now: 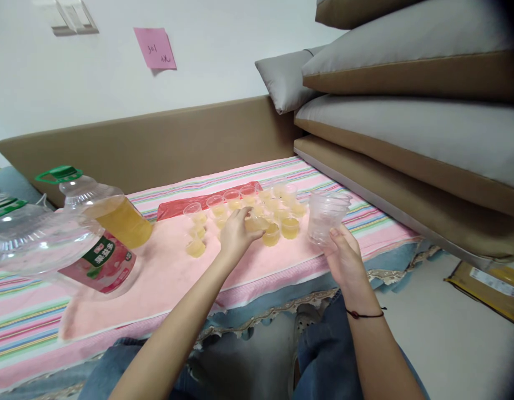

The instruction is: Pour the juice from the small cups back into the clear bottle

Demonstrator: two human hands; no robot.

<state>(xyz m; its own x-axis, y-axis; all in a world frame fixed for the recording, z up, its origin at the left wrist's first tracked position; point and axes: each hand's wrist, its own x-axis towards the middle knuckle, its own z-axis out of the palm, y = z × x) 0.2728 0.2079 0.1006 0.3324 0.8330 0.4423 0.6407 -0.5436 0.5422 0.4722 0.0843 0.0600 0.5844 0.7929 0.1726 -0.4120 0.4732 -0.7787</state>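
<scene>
My left hand (237,230) is closed around a clear plastic cup (255,223) with pale yellow liquid in it, among the other cups. In my right hand (342,250) is a stack of clear plastic cups (326,214), tilted a little, with no liquid visible inside. Several cups of yellow drink stand in rows around my left hand, including one cup (289,226) near the front right and another cup (195,244) at the left. My left fingers partly hide some of the cups behind them.
A large bottle with yellow drink (130,219) and a clear bottle with a red label (109,264) are at the left. Under the cups lies a pink cloth (157,283). Behind them is a red packet (180,208); stacked cushions (411,122) rise at the right.
</scene>
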